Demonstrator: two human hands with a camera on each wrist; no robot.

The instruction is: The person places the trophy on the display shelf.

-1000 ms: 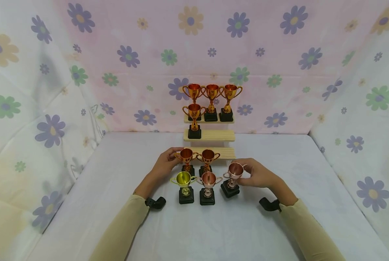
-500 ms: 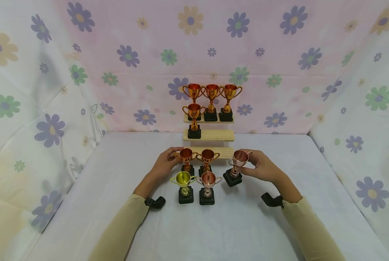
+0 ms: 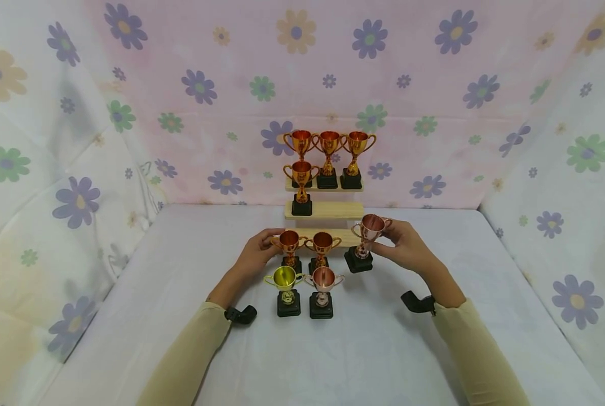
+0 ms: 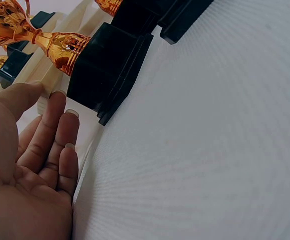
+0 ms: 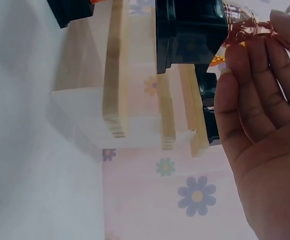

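Observation:
My right hand [image 3: 409, 245] holds a small rose-gold trophy cup [image 3: 371, 228] up, its black base tilted, in front of the right end of a stepped wooden shelf [image 3: 340, 210]. In the right wrist view, the fingers of that hand [image 5: 264, 110] are round the trophy's stem, and its black base [image 5: 189, 32] hangs in front of the wooden steps. My left hand [image 3: 254, 254] stays at the shelf's lower left end, partly behind an orange-gold trophy [image 3: 289, 241]. Up close in the left wrist view, thumb and forefinger pinch the wooden step's end [image 4: 47, 80].
Another orange-gold trophy [image 3: 322, 242], a yellow-gold one [image 3: 284, 279] and a rose-gold one [image 3: 323, 280] stand on the white table [image 3: 302, 361] before the shelf. Three gold trophies [image 3: 329, 144] line the top step. One more [image 3: 301, 175] stands at the middle step's left end.
My right hand has raised the rose-gold trophy from near the table and carried it away from me, towards the shelf's lowest step. The left hand has kept its place.

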